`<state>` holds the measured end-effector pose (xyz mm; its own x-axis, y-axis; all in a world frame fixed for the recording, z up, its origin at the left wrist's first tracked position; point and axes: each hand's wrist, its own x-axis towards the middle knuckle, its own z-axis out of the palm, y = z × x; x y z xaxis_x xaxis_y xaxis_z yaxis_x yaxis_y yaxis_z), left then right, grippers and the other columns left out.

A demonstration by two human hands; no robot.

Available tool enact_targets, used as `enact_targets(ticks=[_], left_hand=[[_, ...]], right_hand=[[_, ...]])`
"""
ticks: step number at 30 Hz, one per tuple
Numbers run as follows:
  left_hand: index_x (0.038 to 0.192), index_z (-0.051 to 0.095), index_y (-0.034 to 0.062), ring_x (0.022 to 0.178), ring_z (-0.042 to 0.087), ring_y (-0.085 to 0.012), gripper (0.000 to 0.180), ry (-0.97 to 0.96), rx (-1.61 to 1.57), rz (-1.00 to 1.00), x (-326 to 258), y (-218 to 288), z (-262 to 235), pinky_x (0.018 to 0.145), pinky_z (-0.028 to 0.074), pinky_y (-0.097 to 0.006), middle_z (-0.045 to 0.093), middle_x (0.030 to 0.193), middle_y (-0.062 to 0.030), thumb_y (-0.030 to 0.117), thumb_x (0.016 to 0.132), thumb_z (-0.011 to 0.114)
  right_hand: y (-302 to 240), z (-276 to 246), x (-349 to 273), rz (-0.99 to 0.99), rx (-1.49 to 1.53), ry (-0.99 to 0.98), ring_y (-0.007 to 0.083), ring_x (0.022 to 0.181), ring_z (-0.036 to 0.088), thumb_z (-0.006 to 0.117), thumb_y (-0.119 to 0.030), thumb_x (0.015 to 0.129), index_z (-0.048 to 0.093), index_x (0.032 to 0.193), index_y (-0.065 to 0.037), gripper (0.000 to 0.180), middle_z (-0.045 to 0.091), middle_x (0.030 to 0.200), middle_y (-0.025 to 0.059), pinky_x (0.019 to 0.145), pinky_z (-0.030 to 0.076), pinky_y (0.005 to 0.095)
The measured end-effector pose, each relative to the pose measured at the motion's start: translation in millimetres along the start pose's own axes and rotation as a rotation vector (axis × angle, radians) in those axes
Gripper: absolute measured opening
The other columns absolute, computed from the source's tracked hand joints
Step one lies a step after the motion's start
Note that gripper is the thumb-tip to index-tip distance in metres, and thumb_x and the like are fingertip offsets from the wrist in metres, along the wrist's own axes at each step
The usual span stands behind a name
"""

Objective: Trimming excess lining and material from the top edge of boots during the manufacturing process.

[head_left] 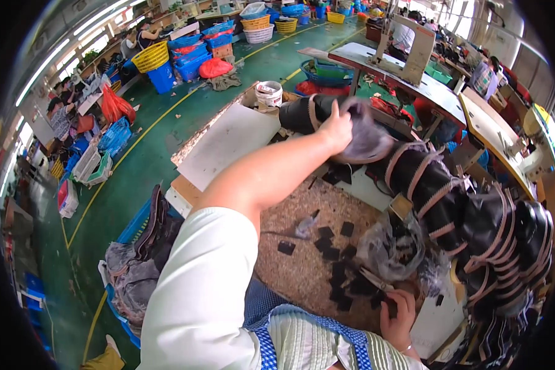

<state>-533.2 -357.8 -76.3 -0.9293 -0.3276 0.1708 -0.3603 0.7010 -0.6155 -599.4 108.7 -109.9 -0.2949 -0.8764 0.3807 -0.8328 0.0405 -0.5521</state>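
Note:
My left hand (337, 127), arm stretched out across the bench, grips a dark grey shoe upper (369, 135), blurred by motion. Beneath it runs a row of black leather boot pieces (422, 176) edged with tan strips. Near the bench's front, my right hand (399, 317) rests with thumb and fingers apart, its fingertips close to a pair of scissors (376, 280). Whether they touch the scissors is unclear. Several small black squares (338, 274) lie beside that hand, and a crumpled clear plastic bag (391, 246) sits just beyond.
A speckled brown bench (290, 246) carries a pale board (228, 145) and a white bucket (269, 94) at its far side. At my left stands a blue basket (135, 225) of grey lined pieces. A sewing machine (407, 52) is at the far right. People work farther off.

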Motion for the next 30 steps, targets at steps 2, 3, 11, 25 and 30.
enact_targets(ticks=[2,3,11,25,30], left_hand=[[0.100,0.073,0.0146,0.105,0.050,-0.0267,0.025,-0.252,0.082,0.024,-3.5,8.3,6.1,0.097,0.030,-0.068,0.063,0.102,-0.0064,0.023,0.085,0.054],[0.102,0.073,0.0155,0.107,0.050,-0.0266,0.026,-0.310,0.085,0.007,-6.9,7.5,1.4,0.096,0.030,-0.067,0.064,0.105,-0.0068,0.023,0.087,0.053],[0.084,0.073,0.0151,0.088,0.056,-0.0225,0.019,-0.078,0.216,0.188,-27.4,-39.7,26.7,0.075,0.038,-0.042,0.067,0.086,0.0007,0.027,0.079,0.059],[0.079,0.067,0.0123,0.096,0.052,-0.0223,0.013,-0.143,0.227,-0.055,-126.3,-109.1,50.7,0.077,0.038,-0.040,0.061,0.085,-0.0038,0.019,0.077,0.057],[0.122,0.055,0.0121,0.132,0.035,-0.0249,0.035,-0.136,0.462,-0.039,-109.5,-79.2,51.8,0.094,0.033,-0.046,0.045,0.138,-0.0096,0.022,0.088,0.050]], right_hand=[[1.0,-2.3,9.5,0.000,-0.015,0.005,0.0325,0.089,0.057,0.066,0.007,0.072,0.057,0.098,-0.001,0.029,0.057,0.100,0.0161,0.078,0.048,0.0371],[2.8,-2.1,14.0,0.003,-0.025,0.010,0.0324,0.089,0.057,0.065,0.008,0.072,0.057,0.098,-0.001,0.029,0.057,0.100,0.0159,0.078,0.048,0.0368],[-19.1,0.7,75.7,-0.104,0.099,-0.043,0.0262,0.085,0.058,0.060,0.011,0.072,0.056,0.098,0.000,0.028,0.055,0.098,0.0153,0.068,0.049,0.0301],[-6.0,4.6,55.6,-0.142,0.041,-0.005,0.0330,0.086,0.059,0.064,0.007,0.073,0.059,0.095,0.000,0.023,0.061,0.095,0.0158,0.074,0.049,0.0373],[27.6,1.6,99.4,0.039,-0.038,0.042,0.0315,0.082,0.061,0.064,0.006,0.076,0.061,0.091,0.000,0.017,0.062,0.090,0.0148,0.071,0.050,0.0345]])
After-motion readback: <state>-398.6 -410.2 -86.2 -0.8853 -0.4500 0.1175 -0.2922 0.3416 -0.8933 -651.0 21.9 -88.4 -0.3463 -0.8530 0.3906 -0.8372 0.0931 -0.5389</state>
